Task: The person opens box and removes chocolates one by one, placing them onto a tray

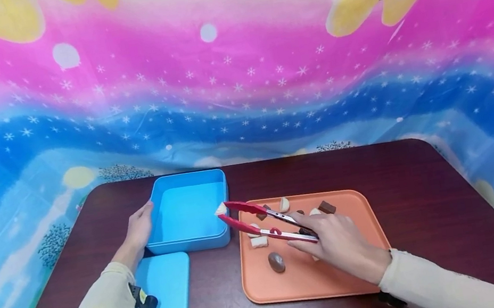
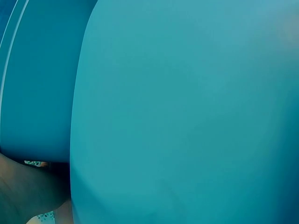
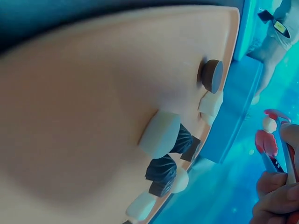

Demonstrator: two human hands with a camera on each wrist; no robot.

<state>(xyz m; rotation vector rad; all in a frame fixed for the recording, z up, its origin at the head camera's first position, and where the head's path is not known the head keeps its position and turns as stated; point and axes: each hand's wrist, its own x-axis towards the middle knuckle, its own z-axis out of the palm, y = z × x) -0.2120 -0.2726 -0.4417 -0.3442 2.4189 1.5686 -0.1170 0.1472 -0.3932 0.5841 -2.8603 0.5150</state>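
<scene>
My right hand (image 1: 340, 241) grips red-tipped metal tongs (image 1: 281, 217) above the tray's left part. Between the tong tips is a small white chocolate piece (image 1: 221, 209), close to the right rim of the open blue box (image 1: 193, 245). The right wrist view also shows these tongs (image 3: 267, 142) pinching the pale piece (image 3: 269, 124). My left hand (image 1: 139, 229) holds the box at its left side; most of its fingers are hidden. On the orange tray (image 1: 316, 285) lie a brown egg-shaped chocolate (image 1: 276, 262), white pieces (image 1: 259, 241) and dark brown pieces (image 1: 326, 207).
A flat blue lid (image 1: 169, 306) lies in front of the box, beneath my left forearm, and fills most of the left wrist view. Everything stands on a dark reddish-brown table (image 1: 430, 211). A patterned cloth (image 1: 235, 80) hangs behind it.
</scene>
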